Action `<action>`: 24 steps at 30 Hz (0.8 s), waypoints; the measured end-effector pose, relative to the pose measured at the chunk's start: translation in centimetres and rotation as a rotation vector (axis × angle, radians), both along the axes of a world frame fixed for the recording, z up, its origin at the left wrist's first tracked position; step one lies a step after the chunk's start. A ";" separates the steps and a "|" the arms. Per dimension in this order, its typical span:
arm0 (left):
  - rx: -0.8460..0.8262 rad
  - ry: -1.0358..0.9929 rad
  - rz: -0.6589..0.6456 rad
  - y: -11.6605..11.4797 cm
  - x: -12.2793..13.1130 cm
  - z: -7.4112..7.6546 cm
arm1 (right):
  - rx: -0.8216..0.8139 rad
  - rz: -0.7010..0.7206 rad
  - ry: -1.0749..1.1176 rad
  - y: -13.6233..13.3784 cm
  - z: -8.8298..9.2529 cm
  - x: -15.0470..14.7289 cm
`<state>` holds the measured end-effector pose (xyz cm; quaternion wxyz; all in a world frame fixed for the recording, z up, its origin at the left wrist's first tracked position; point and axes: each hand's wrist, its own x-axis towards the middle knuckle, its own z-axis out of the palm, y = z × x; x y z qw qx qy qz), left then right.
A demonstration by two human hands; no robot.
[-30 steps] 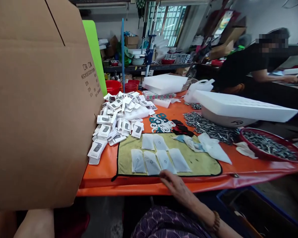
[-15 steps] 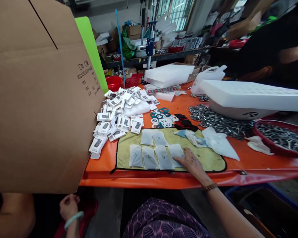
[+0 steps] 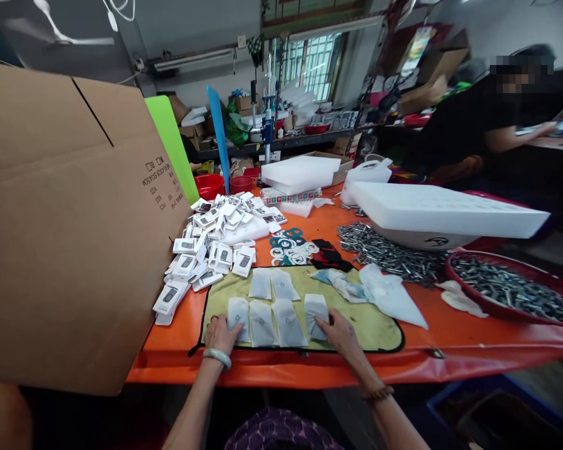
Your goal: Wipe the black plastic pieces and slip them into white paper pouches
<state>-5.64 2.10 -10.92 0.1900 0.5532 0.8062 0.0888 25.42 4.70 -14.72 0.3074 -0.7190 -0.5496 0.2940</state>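
Observation:
Several small translucent white pouches (image 3: pixel 267 319) lie in two rows on a yellow-green cloth mat (image 3: pixel 375 325) at the front of the orange table (image 3: pixel 450 337). My left hand (image 3: pixel 220 334) rests flat, fingers apart, on the leftmost front pouch (image 3: pixel 238 310). Opposite it, my right hand (image 3: pixel 340 331) lies with fingers stretched on the rightmost front pouch (image 3: pixel 315 306). Neither hand grips anything.
A big cardboard box (image 3: pixel 70 225) stands at the left. A pile of white carded items (image 3: pixel 211 240) lies behind the mat, with rings (image 3: pixel 288 247), metal parts (image 3: pixel 385 253), a red bowl (image 3: pixel 507 287) and white foam trays (image 3: pixel 445 209). A person in black (image 3: pixel 473 125) works at back right.
My left hand came up from under the table onto the leftmost pouch. My right hand stays on the pouch at the right end. The camera tilted upward.

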 end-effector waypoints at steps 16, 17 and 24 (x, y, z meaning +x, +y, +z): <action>0.230 -0.856 0.265 -1.4 0.6 -2.0 | -0.272 0.307 1.091 -3.9 1.7 -11.7; 0.234 -1.027 0.291 -2.3 0.6 -2.1 | -0.286 0.329 1.121 -4.2 1.7 -12.4; 0.356 -1.636 0.575 -8.9 0.9 -1.2 | -0.326 0.469 1.032 -6.7 2.0 -17.3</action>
